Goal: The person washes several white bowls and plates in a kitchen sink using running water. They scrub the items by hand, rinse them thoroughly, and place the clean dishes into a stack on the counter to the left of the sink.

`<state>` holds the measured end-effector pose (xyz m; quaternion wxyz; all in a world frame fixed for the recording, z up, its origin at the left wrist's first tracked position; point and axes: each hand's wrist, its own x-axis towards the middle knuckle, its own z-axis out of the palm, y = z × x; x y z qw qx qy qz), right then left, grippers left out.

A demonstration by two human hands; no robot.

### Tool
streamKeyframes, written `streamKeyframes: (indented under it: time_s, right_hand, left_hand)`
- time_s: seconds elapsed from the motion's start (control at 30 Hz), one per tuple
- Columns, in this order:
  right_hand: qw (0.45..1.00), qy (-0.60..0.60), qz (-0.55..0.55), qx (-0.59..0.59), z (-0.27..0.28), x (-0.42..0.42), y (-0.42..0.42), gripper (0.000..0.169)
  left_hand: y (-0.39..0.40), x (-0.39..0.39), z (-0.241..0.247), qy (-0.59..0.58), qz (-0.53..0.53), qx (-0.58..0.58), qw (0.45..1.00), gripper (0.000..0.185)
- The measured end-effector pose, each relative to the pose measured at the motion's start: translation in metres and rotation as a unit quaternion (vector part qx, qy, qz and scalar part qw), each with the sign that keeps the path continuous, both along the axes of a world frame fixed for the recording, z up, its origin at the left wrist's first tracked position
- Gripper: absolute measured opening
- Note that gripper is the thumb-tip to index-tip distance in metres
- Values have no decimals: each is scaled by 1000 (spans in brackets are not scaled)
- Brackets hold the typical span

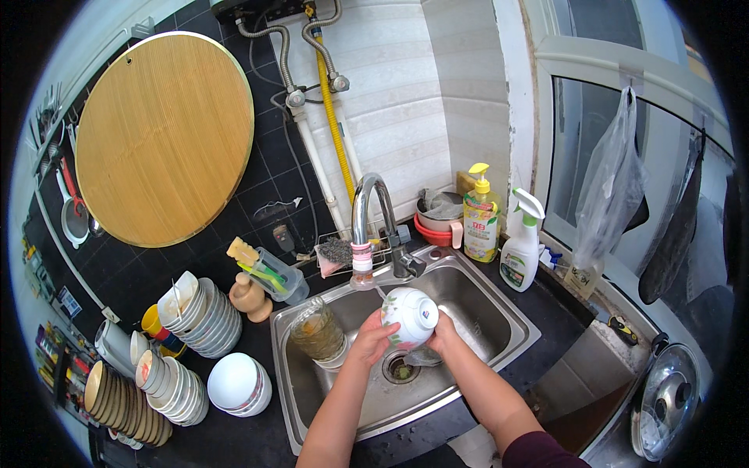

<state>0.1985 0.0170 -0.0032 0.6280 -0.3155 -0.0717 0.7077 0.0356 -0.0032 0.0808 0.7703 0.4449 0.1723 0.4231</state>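
Both hands grip a white floral bowl (pixel 404 319) above the steel sink (pixel 468 374), its foot ring turned towards me. My left hand (pixel 372 339) has its thumb across the bowl's near side. On the opposite side, my right hand (pixel 443 334) clasps the rim, its fingers mostly hidden behind the bowl. Just above the bowl is the spout of a chrome faucet (pixel 374 199), with a thin stream of water beside the bowl. A glass jar (pixel 319 334) with yellowish contents stands in the sink's left part, on white dishes. Below the bowl, the drain (pixel 401 370) holds green scraps.
Stacked white bowls (pixel 237 383), taller dish stacks (pixel 205 319) and brown-rimmed bowls (pixel 126 403) crowd the left counter. A dish soap bottle (pixel 481 219) and a spray bottle (pixel 522 251) stand behind the sink's right corner. A glass lid (pixel 667 403) lies far right.
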Motion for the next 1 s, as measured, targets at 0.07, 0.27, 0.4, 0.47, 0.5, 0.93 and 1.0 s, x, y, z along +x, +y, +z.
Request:
streamKeyframes:
  time_s: [0.07, 0.27, 0.4, 0.47, 0.5, 0.93, 1.0]
  right_hand:
    - [1000, 13, 4, 3, 13, 0, -6, 40]
    - [996, 28, 45, 66, 32, -6, -15, 42]
    - [988, 42, 49, 142, 24, -9, -11, 36]
    - [982, 38, 78, 168, 28, -8, -13, 35]
    - [979, 40, 107, 170, 34, -7, -18, 35]
    - [906, -313, 93, 270, 34, -23, -27, 40]
    - [819, -487, 88, 289, 28, -26, -32, 37]
  left_hand:
    - [4, 2, -1, 10, 10, -1, 1000, 52]
    - [10, -11, -11, -33, 74, -40, 996, 48]
    - [11, -30, -21, -104, 134, -92, 981, 43]
    - [12, -38, -30, -138, 142, -112, 974, 42]
    - [11, -42, -37, -154, 136, -114, 972, 43]
    - [-7, -22, -69, 73, 214, -174, 958, 61]
    - [-13, -24, -54, 180, 224, -162, 944, 77]
